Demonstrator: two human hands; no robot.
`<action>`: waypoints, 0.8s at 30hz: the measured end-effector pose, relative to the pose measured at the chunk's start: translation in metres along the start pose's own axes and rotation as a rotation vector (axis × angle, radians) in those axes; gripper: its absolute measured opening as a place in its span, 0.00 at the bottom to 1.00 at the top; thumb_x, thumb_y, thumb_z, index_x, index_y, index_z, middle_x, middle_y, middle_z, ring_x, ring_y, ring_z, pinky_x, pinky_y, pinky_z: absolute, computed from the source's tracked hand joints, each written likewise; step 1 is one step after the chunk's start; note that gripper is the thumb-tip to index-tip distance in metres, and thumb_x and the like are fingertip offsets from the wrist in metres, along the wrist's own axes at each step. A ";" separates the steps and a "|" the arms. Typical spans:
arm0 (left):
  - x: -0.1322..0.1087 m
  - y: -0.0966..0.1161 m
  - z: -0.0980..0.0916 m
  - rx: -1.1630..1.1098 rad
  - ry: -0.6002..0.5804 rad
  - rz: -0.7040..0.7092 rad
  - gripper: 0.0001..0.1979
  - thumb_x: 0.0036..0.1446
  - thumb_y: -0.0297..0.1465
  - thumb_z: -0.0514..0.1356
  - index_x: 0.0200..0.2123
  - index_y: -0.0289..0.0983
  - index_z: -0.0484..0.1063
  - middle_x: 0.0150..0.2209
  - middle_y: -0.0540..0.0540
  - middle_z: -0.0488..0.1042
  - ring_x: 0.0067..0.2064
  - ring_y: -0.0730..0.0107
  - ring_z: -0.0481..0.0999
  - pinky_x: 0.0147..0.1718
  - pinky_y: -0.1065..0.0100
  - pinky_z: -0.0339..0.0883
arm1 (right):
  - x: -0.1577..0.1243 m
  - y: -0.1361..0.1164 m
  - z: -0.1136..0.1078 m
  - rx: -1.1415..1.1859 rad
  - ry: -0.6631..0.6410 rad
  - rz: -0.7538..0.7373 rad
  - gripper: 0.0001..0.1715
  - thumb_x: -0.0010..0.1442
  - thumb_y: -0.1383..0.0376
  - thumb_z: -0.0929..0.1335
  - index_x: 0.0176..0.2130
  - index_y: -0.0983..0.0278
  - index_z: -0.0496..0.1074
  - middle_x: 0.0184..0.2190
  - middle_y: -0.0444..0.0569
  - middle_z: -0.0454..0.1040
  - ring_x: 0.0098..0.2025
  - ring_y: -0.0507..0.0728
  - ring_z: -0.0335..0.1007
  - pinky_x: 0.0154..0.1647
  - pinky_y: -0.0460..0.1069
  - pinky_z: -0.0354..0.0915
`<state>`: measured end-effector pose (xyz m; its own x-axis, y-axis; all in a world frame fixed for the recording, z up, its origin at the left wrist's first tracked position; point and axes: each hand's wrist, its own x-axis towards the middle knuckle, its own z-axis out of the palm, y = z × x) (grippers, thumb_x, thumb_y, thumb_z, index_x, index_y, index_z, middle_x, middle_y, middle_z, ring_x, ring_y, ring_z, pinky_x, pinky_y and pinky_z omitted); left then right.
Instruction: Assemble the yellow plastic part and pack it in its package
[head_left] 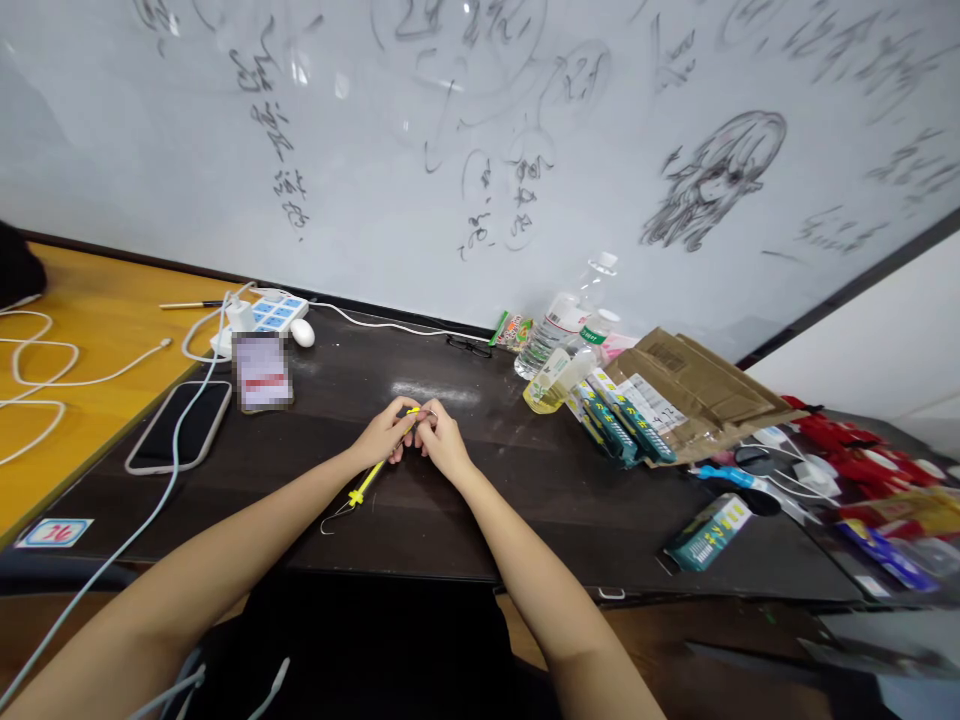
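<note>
My left hand (381,436) is closed around a slim yellow plastic rod (367,485), just above the dark table. The rod slants down toward me and has a small cross-shaped piece at its near end. A thin bent wire (330,524) trails from that end and curls into a hook over the tabletop. Touching my left fingertips, my right hand (445,440) pinches near the rod's far end. What its fingers hold is too small and partly hidden; a thin wire-like bit shows at the fingertips.
To the left lie a phone (180,428), a blurred-screen device (262,372), a white mouse (302,333) and a power strip (276,312). Rightward are clear bottles (551,330), several green boxes (619,420), a brown paper bag (697,385), a single box (709,533) and scissors (739,478).
</note>
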<state>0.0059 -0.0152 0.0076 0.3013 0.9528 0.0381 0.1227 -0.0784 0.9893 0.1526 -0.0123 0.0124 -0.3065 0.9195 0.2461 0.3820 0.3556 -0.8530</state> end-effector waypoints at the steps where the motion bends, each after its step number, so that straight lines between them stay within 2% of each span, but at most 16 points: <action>1: 0.001 -0.001 0.000 -0.019 -0.009 0.000 0.18 0.59 0.45 0.51 0.48 0.41 0.59 0.20 0.57 0.65 0.12 0.81 0.64 0.10 0.81 0.53 | 0.000 0.000 0.000 0.012 -0.006 -0.010 0.04 0.57 0.65 0.56 0.35 0.59 0.57 0.18 0.35 0.65 0.15 0.48 0.59 0.20 0.42 0.58; 16: 0.001 0.001 0.000 -0.200 -0.038 -0.014 0.21 0.57 0.44 0.55 0.48 0.39 0.59 0.19 0.57 0.65 0.10 0.81 0.61 0.08 0.80 0.50 | 0.001 0.001 -0.002 0.053 0.007 -0.036 0.02 0.58 0.63 0.58 0.34 0.60 0.57 0.18 0.35 0.66 0.15 0.47 0.59 0.18 0.42 0.58; 24: 0.002 0.004 -0.002 -0.257 -0.044 -0.039 0.19 0.57 0.43 0.55 0.47 0.39 0.59 0.18 0.58 0.65 0.10 0.80 0.61 0.08 0.80 0.51 | 0.004 0.007 0.002 0.197 0.005 -0.047 0.04 0.60 0.62 0.58 0.36 0.60 0.57 0.20 0.35 0.64 0.13 0.45 0.58 0.14 0.41 0.58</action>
<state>0.0050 -0.0132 0.0118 0.3421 0.9396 -0.0010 -0.1078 0.0403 0.9934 0.1527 -0.0065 0.0062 -0.3157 0.9035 0.2899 0.1892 0.3593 -0.9138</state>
